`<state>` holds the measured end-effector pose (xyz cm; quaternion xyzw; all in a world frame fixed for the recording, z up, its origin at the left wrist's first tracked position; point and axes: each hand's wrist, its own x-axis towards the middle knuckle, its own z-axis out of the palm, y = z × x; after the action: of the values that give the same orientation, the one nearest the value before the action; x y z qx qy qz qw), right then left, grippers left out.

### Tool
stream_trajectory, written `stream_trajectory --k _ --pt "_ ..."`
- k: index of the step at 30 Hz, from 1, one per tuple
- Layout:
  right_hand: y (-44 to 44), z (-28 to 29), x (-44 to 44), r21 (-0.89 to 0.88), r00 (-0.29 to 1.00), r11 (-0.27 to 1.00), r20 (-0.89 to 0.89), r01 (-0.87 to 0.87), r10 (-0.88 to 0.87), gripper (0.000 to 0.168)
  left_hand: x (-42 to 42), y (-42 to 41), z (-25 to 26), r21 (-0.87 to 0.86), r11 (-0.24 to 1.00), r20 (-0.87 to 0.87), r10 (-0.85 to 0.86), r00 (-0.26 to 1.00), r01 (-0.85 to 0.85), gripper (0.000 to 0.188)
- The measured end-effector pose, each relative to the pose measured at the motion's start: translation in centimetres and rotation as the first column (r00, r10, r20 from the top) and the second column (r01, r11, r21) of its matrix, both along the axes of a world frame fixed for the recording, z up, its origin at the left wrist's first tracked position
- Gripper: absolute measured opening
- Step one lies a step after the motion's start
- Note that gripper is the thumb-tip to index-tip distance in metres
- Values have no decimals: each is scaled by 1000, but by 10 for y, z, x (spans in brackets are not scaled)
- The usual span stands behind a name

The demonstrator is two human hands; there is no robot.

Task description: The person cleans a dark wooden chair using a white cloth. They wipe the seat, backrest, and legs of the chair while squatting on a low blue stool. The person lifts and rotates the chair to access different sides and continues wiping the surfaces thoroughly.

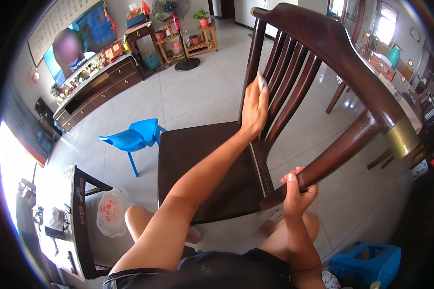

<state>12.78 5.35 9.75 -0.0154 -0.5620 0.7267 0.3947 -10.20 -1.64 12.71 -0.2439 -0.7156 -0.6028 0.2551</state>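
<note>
A dark brown wooden chair point(206, 169) stands right in front of me, its seat to the left and its slatted backrest to the right. My left hand point(255, 108) reaches across the seat to the back slats point(289, 83). A small white piece, perhaps folded cloth or paper point(262, 81), shows at its fingertips, pressed near the far upright post. My right hand point(299, 197) is wrapped around the lower part of the near back post point(341, 155). Above it, the curved top rail point(311, 30) ends in a brass-coloured cap point(402, 140).
A blue plastic chair point(133, 135) is just beyond the seat. At left, a white plastic bag point(111, 213) hangs beside a dark-framed table point(80, 216). A blue plastic stool point(369, 262) sits lower right. Farther off are a standing fan point(182, 39) and a drawer cabinet point(103, 95).
</note>
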Motion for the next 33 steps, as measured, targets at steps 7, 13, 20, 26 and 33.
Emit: stream_trajectory --k 7,13,20,26,33 --pt "5 -2 -1 20 999 999 12 32 -32 21 41 1 -125 177 984 478 -60 876 -30 47" --pt "-3 2 -1 10 1000 1000 3 -25 25 19 47 2 -13 225 974 145 4 989 -37 46" --pt "-2 9 3 13 993 1000 112 28 -29 21 80 52 157 332 941 -376 68 924 66 46" --pt "-4 4 0 18 1000 999 -8 30 -30 15 91 19 44 -16 994 -300 101 949 -111 44" --pt "-2 4 -1 -19 1000 1000 7 -3 3 12 132 -20 -108 -195 981 140 37 989 -9 61"
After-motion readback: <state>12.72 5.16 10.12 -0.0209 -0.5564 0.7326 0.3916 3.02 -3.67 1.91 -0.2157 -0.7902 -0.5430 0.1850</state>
